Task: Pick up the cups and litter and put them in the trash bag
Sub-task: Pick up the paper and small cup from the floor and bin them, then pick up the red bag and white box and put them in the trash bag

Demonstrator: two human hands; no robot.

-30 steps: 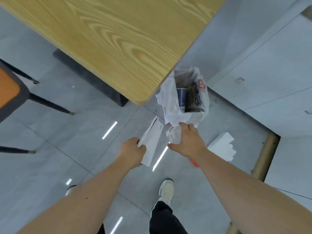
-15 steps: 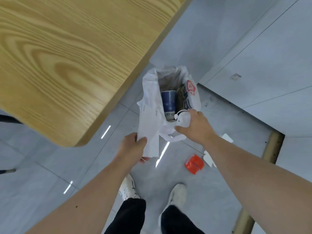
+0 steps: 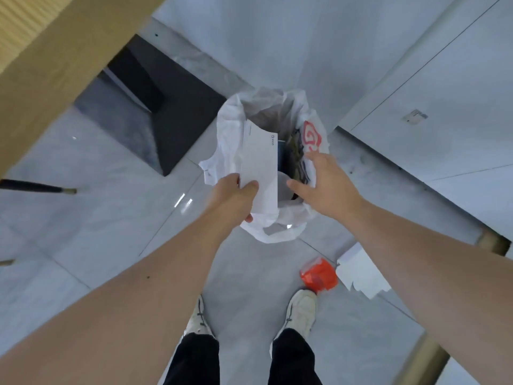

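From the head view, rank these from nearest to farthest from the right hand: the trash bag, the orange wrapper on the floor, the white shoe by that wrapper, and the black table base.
From the right hand:
1. Trash bag: directly under the fingers, at its open mouth.
2. Orange wrapper: on the floor below the right forearm.
3. White shoe: just beyond the wrapper, toward the viewer.
4. Black table base: far side, under the table, past the bag.

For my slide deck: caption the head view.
Left hand lowers a white carton into the trash bag; right hand open at its rim.

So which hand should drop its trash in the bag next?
Left. The left hand grips the white paper right over the trash bag mouth; the right hand is open and empty.
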